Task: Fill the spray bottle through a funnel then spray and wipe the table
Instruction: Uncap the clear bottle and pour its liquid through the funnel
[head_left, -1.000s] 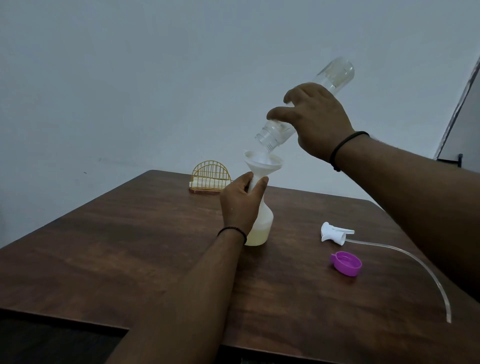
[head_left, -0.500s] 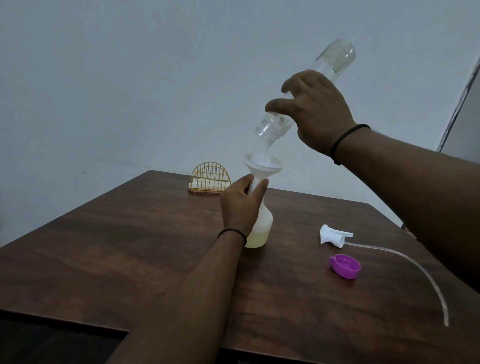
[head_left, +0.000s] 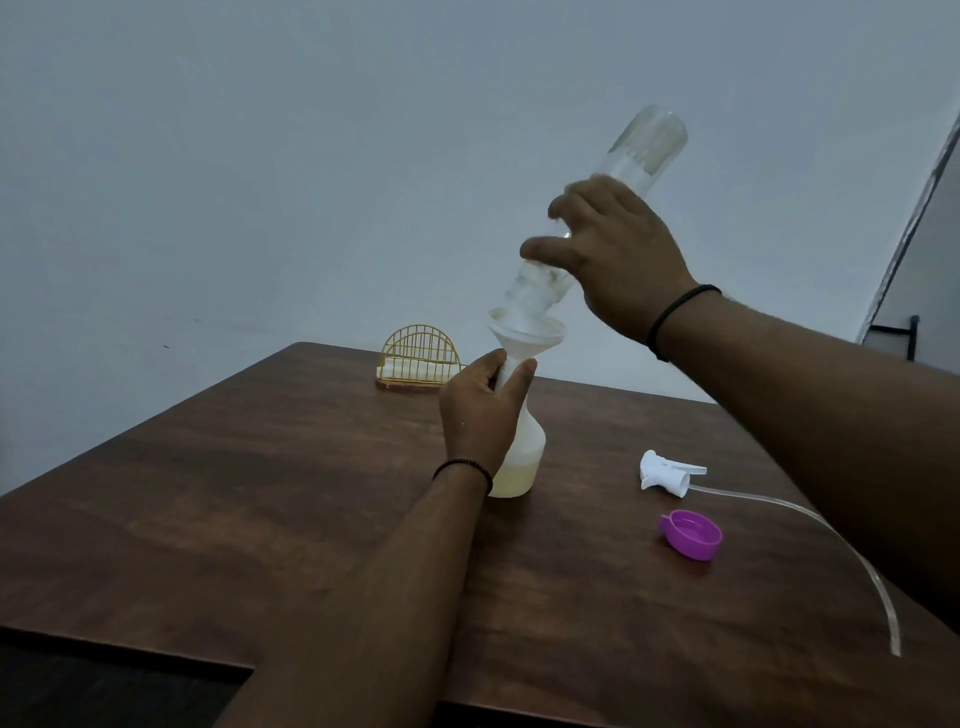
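Fill step, in progress. Spray bottle (head_left: 522, 457) on desk (head_left: 260, 493), neck and funnel (head_left: 524, 338) pinched by left hand (head_left: 480, 415); approx. a quarter full. Clear bottle (head_left: 644, 150), wrapped by right hand (head_left: 618, 254), is upended into funnel. Trigger head (head_left: 667, 470) lies right of hands, unfitted. Spraying, wiping not yet done.

No readable text, labels or numbers on anything.

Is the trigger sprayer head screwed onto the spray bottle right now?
No: the trigger sprayer head lies on the table to the right, while a white funnel sits in the neck of the spray bottle.
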